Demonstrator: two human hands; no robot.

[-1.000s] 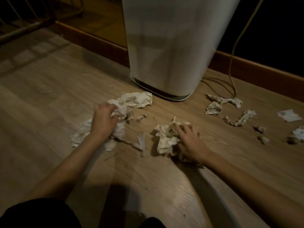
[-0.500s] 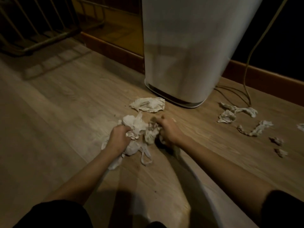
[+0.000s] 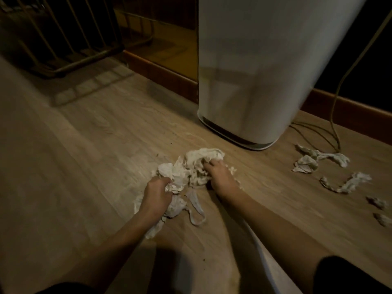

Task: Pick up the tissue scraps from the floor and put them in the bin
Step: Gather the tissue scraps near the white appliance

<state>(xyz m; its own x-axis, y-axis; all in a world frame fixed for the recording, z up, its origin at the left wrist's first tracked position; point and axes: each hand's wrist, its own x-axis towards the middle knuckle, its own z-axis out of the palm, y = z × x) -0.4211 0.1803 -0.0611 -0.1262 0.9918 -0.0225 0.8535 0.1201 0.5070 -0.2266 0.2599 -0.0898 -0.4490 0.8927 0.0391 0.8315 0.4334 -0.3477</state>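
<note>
Head view: at the centre of the frame the left hand (image 3: 156, 197) and right hand (image 3: 218, 177) are both clenched on one crumpled pile of tissue (image 3: 186, 172) lying on the wooden floor (image 3: 84, 166). More tissue scraps (image 3: 314, 161) lie at the right edge, near the white bin (image 3: 254, 71) at upper right.

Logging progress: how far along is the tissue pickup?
Early. Done: nothing visibly binned; the white bin shows only its side. In hand: left hand and right hand are bunching the tissue pile together on the floor. Left: the scraps to the right, a twisted strip and two small bits.
</note>
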